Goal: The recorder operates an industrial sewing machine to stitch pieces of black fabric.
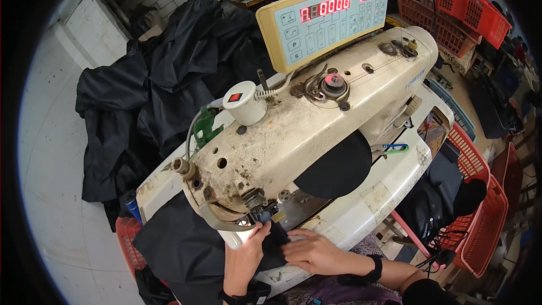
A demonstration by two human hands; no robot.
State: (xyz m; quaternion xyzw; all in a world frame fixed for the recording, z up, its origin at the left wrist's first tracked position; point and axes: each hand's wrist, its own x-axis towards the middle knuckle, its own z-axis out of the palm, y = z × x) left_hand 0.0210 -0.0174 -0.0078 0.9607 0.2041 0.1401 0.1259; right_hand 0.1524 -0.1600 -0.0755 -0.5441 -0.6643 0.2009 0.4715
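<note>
1. Head view, hands: I see my left hand [244, 255] at about 6 o'clock, fingers curled up against the black fabric [186, 248] right at the needle end of the sewing machine [305, 130]. It seems to pinch the cloth edge, though I cannot tell how firmly.
2. My right hand [316, 253] lies just to the right of it, fingers held flat and close together, pressing the same black fabric onto the white machine table [372, 197].
3. That fabric spreads from under the machine head toward 7 o'clock, draping off the table edge.
4. Containers: a red basket [480, 214] at 4 o'clock holds dark folded cloth [440, 192]. Two more red crates [451, 11] sit stacked at 1 o'clock; I cannot make out their contents.
5. Another red basket [127, 240] peeks out at 7 o'clock, mostly hidden under the fabric.
6. A heap of black garments [158, 79] lies on the floor at 10 o'clock.
</note>
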